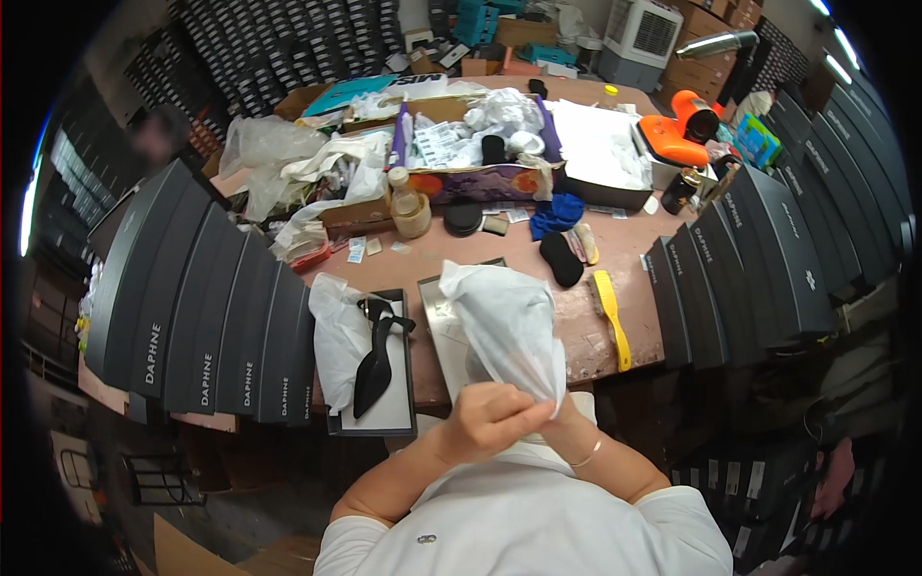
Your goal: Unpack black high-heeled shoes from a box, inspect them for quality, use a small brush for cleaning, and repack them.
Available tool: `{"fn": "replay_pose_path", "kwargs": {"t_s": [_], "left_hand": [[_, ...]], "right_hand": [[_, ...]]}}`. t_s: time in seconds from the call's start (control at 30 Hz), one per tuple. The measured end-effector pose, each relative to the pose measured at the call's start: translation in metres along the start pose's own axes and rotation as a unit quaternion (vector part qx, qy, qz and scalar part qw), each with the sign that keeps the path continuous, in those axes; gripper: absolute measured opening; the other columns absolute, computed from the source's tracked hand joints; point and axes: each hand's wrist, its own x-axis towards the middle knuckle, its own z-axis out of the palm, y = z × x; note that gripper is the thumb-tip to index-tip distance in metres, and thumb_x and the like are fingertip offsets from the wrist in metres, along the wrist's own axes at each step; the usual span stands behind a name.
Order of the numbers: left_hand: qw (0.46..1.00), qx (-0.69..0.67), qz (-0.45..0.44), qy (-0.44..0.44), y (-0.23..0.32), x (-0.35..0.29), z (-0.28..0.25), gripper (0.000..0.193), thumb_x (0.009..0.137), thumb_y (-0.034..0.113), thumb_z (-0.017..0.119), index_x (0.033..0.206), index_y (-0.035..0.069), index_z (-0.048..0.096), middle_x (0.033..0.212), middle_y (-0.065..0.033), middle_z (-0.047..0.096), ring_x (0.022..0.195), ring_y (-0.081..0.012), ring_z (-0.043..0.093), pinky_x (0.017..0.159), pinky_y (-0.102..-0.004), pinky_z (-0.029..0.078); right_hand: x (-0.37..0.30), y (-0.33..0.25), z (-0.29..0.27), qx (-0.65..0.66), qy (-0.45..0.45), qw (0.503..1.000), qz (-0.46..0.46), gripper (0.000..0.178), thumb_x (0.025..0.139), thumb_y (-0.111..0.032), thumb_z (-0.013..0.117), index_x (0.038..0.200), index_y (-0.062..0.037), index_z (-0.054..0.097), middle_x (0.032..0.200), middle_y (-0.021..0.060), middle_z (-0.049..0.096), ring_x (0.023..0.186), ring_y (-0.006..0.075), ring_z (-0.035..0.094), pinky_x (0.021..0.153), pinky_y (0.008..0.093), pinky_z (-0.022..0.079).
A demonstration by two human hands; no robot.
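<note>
A thin white wrapping point(509, 322), tissue or a light bag, stands up before me over the table's front edge. My left hand point(495, 420) is closed on its lower edge. Beside it, my right hand point(569, 429) is at the wrapping's bottom, its fingers hidden; a faint skin-toned patch shows through the material. To the left, a black pointed shoe point(375, 370) with an ankle strap lies on white tissue point(336, 336) in an open shoe box point(411, 408). Behind the wrapping is a light, dark-edged box or lid point(442, 322), partly covered.
Dark shoe boxes stand in rows at left point(182, 317) and right point(730, 278). A yellow brush point(612, 322), a black oval pad point(561, 260), a blue cloth point(557, 216) and a bottle point(410, 213) lie or stand beyond. Farther back are an open carton point(480, 184) and an orange device point(672, 141).
</note>
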Motion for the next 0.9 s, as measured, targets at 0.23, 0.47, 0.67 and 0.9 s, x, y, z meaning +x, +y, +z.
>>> {"fn": "replay_pose_path", "kwargs": {"t_s": [0.23, 0.47, 0.67, 0.9], "left_hand": [[0.996, -0.074, -0.007, -0.04, 0.007, -0.042, 0.033, 0.034, 0.067, 0.0, 0.065, 0.102, 0.0, 0.067, 0.074, -0.0035, 0.054, 0.057, -0.0165, 0.054, 0.047, -0.0282, 0.043], [0.989, -0.136, 0.025, -0.048, 0.01, -0.027, 0.044, 0.032, 0.07, 0.0, 0.065, 0.101, -0.004, 0.065, 0.079, -0.0063, 0.056, 0.058, -0.0178, 0.054, 0.048, -0.0293, 0.043], [0.988, -0.152, 0.014, -0.037, 0.016, -0.035, 0.047, 0.029, 0.069, 0.001, 0.067, 0.098, -0.003, 0.066, 0.078, -0.007, 0.056, 0.057, -0.0195, 0.053, 0.048, -0.0306, 0.042], [0.97, -0.215, 0.025, -0.112, 0.026, -0.045, 0.064, 0.024, 0.073, 0.004, 0.067, 0.096, -0.001, 0.065, 0.077, -0.007, 0.058, 0.063, -0.0205, 0.059, 0.05, -0.0293, 0.046]], "right_hand": [[0.001, 0.007, -0.04, -0.152, -0.002, 0.988, -0.039, 0.041, 0.093, -0.015, 0.055, 0.131, -0.0016, 0.048, 0.131, 0.0134, 0.052, 0.115, 0.0238, 0.054, 0.098, 0.0352, 0.045], [0.002, -0.012, -0.062, -0.121, 0.005, 0.993, -0.009, 0.043, 0.092, -0.015, 0.056, 0.132, -0.0016, 0.047, 0.131, 0.0142, 0.052, 0.115, 0.0237, 0.055, 0.097, 0.0352, 0.045], [-0.006, -0.027, -0.069, -0.098, -0.014, 0.995, 0.009, 0.045, 0.091, -0.015, 0.057, 0.132, -0.0015, 0.047, 0.131, 0.015, 0.052, 0.114, 0.0237, 0.055, 0.096, 0.0352, 0.046], [-0.013, -0.022, -0.064, -0.134, 0.01, 0.991, -0.014, 0.046, 0.09, -0.015, 0.058, 0.133, -0.0015, 0.046, 0.131, 0.0159, 0.052, 0.114, 0.0237, 0.055, 0.095, 0.0351, 0.046]]}}
